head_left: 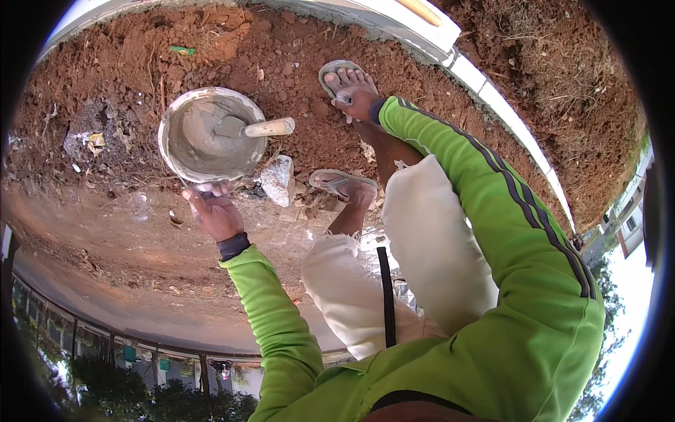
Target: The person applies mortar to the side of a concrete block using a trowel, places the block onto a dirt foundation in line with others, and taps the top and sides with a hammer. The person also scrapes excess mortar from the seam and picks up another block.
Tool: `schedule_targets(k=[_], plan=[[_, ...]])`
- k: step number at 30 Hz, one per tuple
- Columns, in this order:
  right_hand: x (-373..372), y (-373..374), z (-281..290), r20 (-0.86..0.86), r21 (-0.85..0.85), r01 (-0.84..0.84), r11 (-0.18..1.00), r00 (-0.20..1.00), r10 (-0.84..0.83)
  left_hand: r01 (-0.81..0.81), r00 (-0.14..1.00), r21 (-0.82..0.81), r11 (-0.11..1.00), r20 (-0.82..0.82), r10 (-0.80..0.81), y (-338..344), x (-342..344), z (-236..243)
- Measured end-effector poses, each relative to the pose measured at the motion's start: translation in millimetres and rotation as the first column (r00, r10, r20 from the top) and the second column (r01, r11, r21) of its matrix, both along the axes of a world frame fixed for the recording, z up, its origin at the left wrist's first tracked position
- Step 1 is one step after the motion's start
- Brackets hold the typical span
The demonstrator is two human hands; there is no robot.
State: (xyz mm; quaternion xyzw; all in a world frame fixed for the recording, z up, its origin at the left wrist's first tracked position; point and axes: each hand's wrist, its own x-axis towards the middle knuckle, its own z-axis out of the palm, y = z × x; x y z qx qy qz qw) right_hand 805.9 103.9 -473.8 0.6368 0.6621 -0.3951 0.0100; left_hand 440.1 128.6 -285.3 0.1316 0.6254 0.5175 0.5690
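Note:
My left hand point(219, 216) is at the near rim of a round, mortar-smeared bucket point(170, 156), fingers curled against its edge, where a thin wire handle partly shows. Wet grey mortar point(200, 130) lines the inside. A trowel point(268, 128) lies in it, blade in the mortar and wooden handle sticking out over the right rim. My right hand point(358, 103) is low in front of my sandalled foot point(344, 74), well apart from the bucket. Its fingers are drawn together near a small greyish bit that I cannot make out.
A pale, broken block point(278, 181) lies just right of the bucket. Loose red soil point(295, 49) with clods surrounds it. A low whitish wall edge point(520, 119) curves along the far right side. My other sandalled foot point(341, 183) stands by rubble.

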Motion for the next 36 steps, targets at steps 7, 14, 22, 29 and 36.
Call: schedule_targets(k=[7, 14, 22, 29, 36], plan=[[75.5, -83.0, 92.6, 0.104, -0.230, 0.540, 0.810, 0.841, -0.531, 0.160, 0.986, -0.156, 0.975, -0.023, -0.166, -10.5, -9.6, -5.6], [204.7, -279.2, 220.2, 0.503, -0.416, 0.665, 0.620, 0.736, -0.453, 0.110, 0.985, -0.375, 0.921, -0.080, -0.150, 11.1, 36.2, -6.9], [148.4, -494.0, 337.2, 0.503, -0.705, 0.683, 0.188, 0.670, -0.546, 0.183, 0.982, -0.394, 0.900, 0.035, -0.184, 10.1, 3.9, 37.0], [7.6, -650.5, 416.5, 0.595, -0.692, 0.634, -0.345, 0.229, -0.770, 0.292, 0.945, -0.459, 0.839, 0.005, -0.326, -30.1, 88.8, 165.4], [-82.9, -781.9, 361.8, 0.178, -0.855, 0.282, 0.436, 0.948, -0.264, 0.456, 0.885, -0.546, 0.703, 0.195, -0.423, -119.6, 147.2, 206.0]])
